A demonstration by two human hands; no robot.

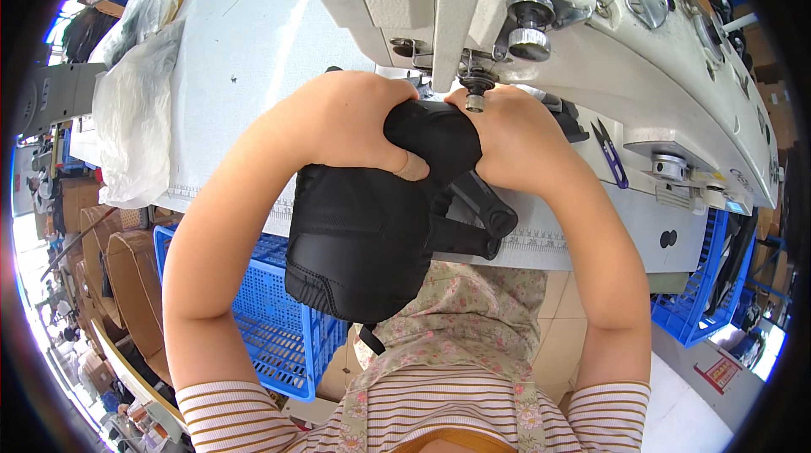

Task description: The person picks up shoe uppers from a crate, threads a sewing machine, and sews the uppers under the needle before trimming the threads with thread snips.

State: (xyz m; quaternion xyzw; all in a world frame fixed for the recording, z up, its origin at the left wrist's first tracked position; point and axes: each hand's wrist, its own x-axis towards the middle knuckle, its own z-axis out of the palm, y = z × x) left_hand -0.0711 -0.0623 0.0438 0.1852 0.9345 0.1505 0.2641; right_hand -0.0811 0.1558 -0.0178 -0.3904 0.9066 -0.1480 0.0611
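Both of my hands grip a black padded fabric piece just below the needle area of a white sewing machine. My left hand is closed on its upper left part, the thumb, wrapped in a tan covering, pressing on top. My right hand is closed round its upper right side, partly behind the machine's presser parts. The piece's quilted, stitched lower body hangs over the table's front edge toward my lap. Black straps with rounded ends stick out from its right side. The fingertips of both hands are largely hidden.
Purple-handled thread snips lie right of my right hand on the white table. Clear plastic bags drape over its left end. Blue plastic crates stand below, one at the left and one at the right.
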